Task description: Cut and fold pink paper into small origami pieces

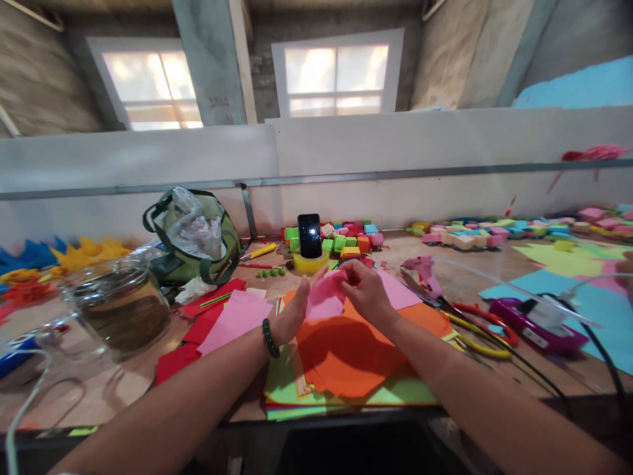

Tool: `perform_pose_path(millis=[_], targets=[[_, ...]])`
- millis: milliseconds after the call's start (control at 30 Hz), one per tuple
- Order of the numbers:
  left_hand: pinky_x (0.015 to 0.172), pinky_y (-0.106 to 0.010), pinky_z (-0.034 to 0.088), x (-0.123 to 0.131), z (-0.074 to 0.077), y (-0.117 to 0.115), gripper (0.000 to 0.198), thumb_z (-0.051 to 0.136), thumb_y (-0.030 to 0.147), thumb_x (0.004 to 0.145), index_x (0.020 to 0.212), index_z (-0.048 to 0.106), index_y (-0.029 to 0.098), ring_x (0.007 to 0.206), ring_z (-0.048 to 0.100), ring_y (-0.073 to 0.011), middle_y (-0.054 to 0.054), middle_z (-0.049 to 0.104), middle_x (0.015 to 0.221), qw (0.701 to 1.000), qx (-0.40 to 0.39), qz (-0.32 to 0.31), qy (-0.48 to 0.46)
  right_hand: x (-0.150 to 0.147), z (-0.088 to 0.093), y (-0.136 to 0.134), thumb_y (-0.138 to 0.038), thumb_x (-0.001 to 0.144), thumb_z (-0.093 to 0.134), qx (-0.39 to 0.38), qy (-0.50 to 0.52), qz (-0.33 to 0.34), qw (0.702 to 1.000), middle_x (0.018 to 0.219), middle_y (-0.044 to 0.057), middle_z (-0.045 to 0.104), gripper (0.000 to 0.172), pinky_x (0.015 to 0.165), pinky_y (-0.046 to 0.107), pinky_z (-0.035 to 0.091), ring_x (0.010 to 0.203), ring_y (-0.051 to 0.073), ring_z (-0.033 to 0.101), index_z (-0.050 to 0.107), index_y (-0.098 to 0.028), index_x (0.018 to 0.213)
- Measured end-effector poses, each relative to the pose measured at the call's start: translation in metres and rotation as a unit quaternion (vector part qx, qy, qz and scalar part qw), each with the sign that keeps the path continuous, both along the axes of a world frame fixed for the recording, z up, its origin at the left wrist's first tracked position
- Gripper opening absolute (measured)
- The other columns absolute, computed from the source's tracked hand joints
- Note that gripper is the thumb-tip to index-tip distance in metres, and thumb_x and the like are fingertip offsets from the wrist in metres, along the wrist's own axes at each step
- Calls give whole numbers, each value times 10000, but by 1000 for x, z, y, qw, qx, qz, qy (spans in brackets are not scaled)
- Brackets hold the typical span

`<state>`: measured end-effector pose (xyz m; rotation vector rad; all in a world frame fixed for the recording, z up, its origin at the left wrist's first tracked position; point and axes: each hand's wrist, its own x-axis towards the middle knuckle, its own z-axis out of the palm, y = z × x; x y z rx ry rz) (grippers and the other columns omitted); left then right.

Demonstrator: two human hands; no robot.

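A pink sheet [324, 297] is held up between my hands above orange paper [346, 359]. My left hand [293, 315], with a green bead bracelet at the wrist, is upright against the sheet's left edge; its grip on the sheet is hard to make out. The fingers of my right hand [364, 288] are pinched on the sheet's upper right edge. Under the orange paper lies a stack of green and other coloured sheets [281, 379]. More pink paper [237, 320] rests on red paper [175, 361] to the left.
A phone [309, 235] stands in a yellow tape roll [310, 262] before coloured paper blocks [349, 243]. At left are a glass jar [121, 310] and a green bag [225, 231]. Right are a glue gun [426, 276], scissors [482, 340] and a purple power strip [539, 326].
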<state>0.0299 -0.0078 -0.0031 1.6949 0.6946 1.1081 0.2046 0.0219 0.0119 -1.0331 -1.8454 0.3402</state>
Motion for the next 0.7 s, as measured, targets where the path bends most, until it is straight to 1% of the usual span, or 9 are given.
perform_pose_path(millis=[67,133,233,300,367,467,567,633,700], targets=[[832,-367,480,0,-1,3,893,78,781,811,1322,466,161,1010,638,-261,-160,640,1147,997,-59,-42,-3,1,-4,9,-213,727,545,-46,9,3,999,628,-27,608,178,517,235,423,545,132,554,555,-198,904],[820,-357,474,-1,1,4,899,104,805,786,1311,448,161,943,657,-247,-150,656,1095,996,-75,-40,-3,2,-7,16,-197,675,558,-86,13,0,996,590,-37,595,161,484,226,401,510,125,538,572,-197,835],[803,-334,468,1,6,2,783,318,756,796,1297,424,164,882,653,-216,-121,661,1041,997,-66,29,26,4,-8,21,-197,632,573,-131,30,-21,991,550,-29,574,43,465,222,388,502,128,546,545,-196,665],[767,-308,473,4,10,-2,701,563,651,740,1234,477,160,864,636,-207,-99,655,1014,993,-46,86,72,2,-7,20,-200,641,554,-159,51,-29,986,520,-31,563,42,452,220,399,482,132,562,511,-200,639],[723,-280,476,9,12,-5,562,690,513,694,1102,562,149,821,621,-194,-72,656,939,987,-27,120,107,-2,-8,15,-200,662,525,-184,65,-18,981,486,-34,559,43,445,218,416,455,132,571,495,-203,632],[672,-252,476,14,11,-5,278,625,392,759,863,611,134,732,595,-163,-42,638,785,983,-48,141,106,-11,-13,7,-192,672,529,-218,61,25,974,466,-20,584,68,447,215,425,445,132,576,535,-188,604],[613,-232,475,12,8,2,192,511,311,789,835,583,139,684,569,-139,-33,610,754,979,-78,163,93,-15,-15,3,-216,684,567,-249,46,68,965,429,-8,571,112,420,214,394,421,127,545,592,-164,588],[560,-221,460,6,8,6,183,482,274,769,859,572,143,634,551,-125,-23,596,741,978,-93,158,102,-12,-12,4,-257,689,614,-254,53,80,962,507,4,609,110,436,210,403,477,129,564,642,-151,703],[513,-202,427,-1,10,8,154,495,227,716,824,569,146,573,518,-106,1,575,693,978,-106,134,123,-7,-6,5,-316,675,674,-255,69,93,960,711,28,674,311,492,212,444,606,141,612,647,-159,942]])
